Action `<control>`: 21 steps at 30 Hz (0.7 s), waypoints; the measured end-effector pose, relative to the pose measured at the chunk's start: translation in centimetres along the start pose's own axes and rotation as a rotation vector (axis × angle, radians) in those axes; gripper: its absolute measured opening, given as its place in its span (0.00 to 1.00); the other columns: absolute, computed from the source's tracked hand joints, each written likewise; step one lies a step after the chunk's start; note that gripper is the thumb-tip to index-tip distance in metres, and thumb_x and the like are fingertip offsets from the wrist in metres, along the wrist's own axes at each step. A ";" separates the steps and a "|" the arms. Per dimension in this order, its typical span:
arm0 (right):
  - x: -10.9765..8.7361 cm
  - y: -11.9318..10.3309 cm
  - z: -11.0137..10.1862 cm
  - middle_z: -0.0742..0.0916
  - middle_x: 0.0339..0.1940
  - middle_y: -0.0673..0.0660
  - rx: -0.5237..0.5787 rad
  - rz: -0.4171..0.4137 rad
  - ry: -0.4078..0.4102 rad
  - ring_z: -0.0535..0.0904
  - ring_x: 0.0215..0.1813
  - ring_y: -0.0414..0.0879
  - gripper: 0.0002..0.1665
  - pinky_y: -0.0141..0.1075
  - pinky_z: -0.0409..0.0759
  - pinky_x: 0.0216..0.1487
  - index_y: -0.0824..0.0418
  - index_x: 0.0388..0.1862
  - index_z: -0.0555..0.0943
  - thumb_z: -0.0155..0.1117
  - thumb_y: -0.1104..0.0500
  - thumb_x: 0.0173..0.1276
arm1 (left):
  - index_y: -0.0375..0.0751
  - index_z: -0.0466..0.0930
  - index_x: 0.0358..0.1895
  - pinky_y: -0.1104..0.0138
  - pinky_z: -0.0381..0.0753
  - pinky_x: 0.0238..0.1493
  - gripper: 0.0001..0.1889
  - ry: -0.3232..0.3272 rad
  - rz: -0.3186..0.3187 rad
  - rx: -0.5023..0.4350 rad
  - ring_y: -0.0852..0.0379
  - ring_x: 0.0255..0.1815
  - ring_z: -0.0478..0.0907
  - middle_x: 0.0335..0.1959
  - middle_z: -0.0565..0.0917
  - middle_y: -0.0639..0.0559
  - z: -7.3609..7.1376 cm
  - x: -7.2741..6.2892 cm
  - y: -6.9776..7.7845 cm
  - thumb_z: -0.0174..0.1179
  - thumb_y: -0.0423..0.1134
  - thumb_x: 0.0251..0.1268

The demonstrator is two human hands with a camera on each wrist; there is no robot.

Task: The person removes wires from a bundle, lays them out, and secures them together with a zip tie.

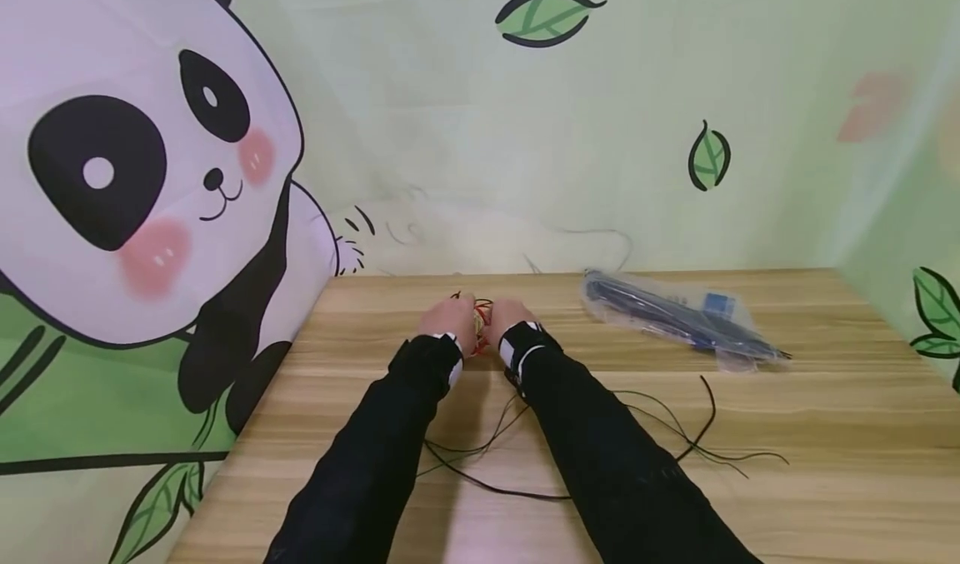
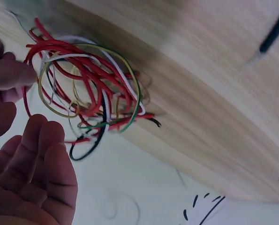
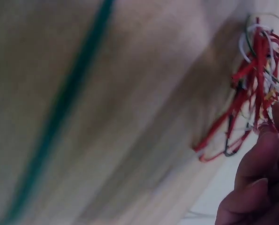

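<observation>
Tangled wires [image 2: 83,61] between left hand [image 1: 447,322] and right hand [image 1: 507,318]
Near the far edge of the table [image 1: 862,422], the right hand pinches the wires; the left has loosely curved fingers, and one cannot tell if they touch any.

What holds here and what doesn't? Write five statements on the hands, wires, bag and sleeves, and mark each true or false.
1. The wire tangle has red and white strands. True.
2. In the head view, the wire tangle shows between the left hand and the right hand. True.
3. The plastic bag lies to the left of both hands. False: the plastic bag lies to their right.
4. Dark cords lie on the table. True.
5. The sleeves are white. False: the sleeves are black.
</observation>
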State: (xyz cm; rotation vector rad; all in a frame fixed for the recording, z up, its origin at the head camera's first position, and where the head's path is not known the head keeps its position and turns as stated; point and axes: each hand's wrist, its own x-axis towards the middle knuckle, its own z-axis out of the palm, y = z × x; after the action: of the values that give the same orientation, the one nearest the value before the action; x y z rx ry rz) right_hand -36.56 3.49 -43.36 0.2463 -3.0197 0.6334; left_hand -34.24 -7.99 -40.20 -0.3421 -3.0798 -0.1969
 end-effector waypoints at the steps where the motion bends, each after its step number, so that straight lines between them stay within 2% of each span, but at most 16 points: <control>1: 0.0 0.2 0.0 0.89 0.34 0.60 -0.003 -0.023 -0.002 0.86 0.41 0.55 0.11 0.44 0.83 0.43 0.63 0.27 0.85 0.69 0.58 0.67 | 0.37 0.78 0.53 0.52 0.83 0.43 0.16 0.005 0.018 -0.009 0.45 0.43 0.84 0.45 0.86 0.41 0.2 0.0 0.2 0.68 0.36 0.64; 3: -0.3 0.7 -0.1 0.89 0.37 0.62 0.014 -0.086 0.001 0.87 0.44 0.56 0.08 0.45 0.83 0.46 0.64 0.30 0.85 0.67 0.60 0.66 | 0.38 0.78 0.56 0.51 0.83 0.45 0.19 0.015 0.055 -0.034 0.43 0.45 0.85 0.46 0.86 0.40 0.5 0.0 0.6 0.69 0.37 0.63; 6: -1.0 0.9 -1.1 0.89 0.41 0.61 0.100 -0.168 0.008 0.85 0.46 0.56 0.07 0.43 0.81 0.49 0.64 0.39 0.85 0.62 0.63 0.70 | 0.37 0.76 0.60 0.52 0.83 0.48 0.23 0.029 0.092 -0.073 0.41 0.47 0.85 0.48 0.86 0.39 0.7 -0.3 0.8 0.69 0.38 0.64; 8: -1.5 1.0 -2.3 0.88 0.39 0.61 0.171 -0.208 -0.001 0.86 0.42 0.54 0.06 0.41 0.81 0.46 0.64 0.42 0.84 0.60 0.64 0.74 | 0.37 0.75 0.61 0.52 0.83 0.47 0.24 0.042 0.093 -0.100 0.41 0.45 0.85 0.45 0.86 0.38 0.6 -0.5 0.8 0.68 0.38 0.65; 10: -2.2 1.1 -3.6 0.88 0.35 0.60 0.236 -0.240 -0.017 0.86 0.35 0.51 0.06 0.38 0.81 0.40 0.65 0.41 0.82 0.58 0.65 0.76 | 0.37 0.76 0.60 0.52 0.83 0.44 0.19 0.046 0.075 -0.138 0.41 0.41 0.85 0.42 0.86 0.38 0.5 -0.7 0.7 0.65 0.37 0.69; 12: -2.7 1.4 -4.6 0.87 0.30 0.58 0.252 -0.292 -0.016 0.84 0.28 0.48 0.06 0.35 0.79 0.34 0.65 0.38 0.82 0.59 0.65 0.77 | 0.37 0.76 0.57 0.52 0.83 0.43 0.14 0.049 0.065 -0.164 0.43 0.39 0.85 0.41 0.86 0.39 0.3 -0.8 0.6 0.60 0.37 0.74; 14: -3.1 2.0 -5.5 0.87 0.29 0.55 0.232 -0.345 -0.015 0.82 0.27 0.44 0.06 0.34 0.78 0.34 0.64 0.38 0.82 0.61 0.64 0.76 | 0.36 0.77 0.53 0.53 0.82 0.41 0.09 0.045 0.059 -0.193 0.45 0.37 0.84 0.39 0.86 0.40 0.2 -0.8 0.3 0.55 0.36 0.78; 17: -3.6 3.1 -6.4 0.84 0.26 0.52 0.138 -0.420 0.013 0.77 0.28 0.43 0.07 0.37 0.75 0.35 0.63 0.35 0.82 0.63 0.62 0.75 | 0.36 0.79 0.48 0.57 0.79 0.39 0.09 0.022 0.060 -0.203 0.49 0.35 0.80 0.36 0.84 0.44 0.2 -0.9 -0.2 0.52 0.37 0.81; 21: -4.3 5.0 -7.1 0.80 0.24 0.49 0.049 -0.451 -0.002 0.73 0.28 0.44 0.09 0.39 0.74 0.36 0.63 0.34 0.83 0.62 0.61 0.76 | 0.37 0.80 0.45 0.59 0.76 0.34 0.10 -0.019 0.072 -0.200 0.52 0.30 0.77 0.30 0.82 0.48 0.5 -0.9 -1.0 0.53 0.39 0.81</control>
State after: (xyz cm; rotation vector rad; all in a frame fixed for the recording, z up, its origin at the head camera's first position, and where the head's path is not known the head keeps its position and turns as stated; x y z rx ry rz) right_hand -33.10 11.48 -39.20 0.8933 -2.7986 0.6575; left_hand -33.65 -9.13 -40.87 -0.4636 -3.0664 -0.5030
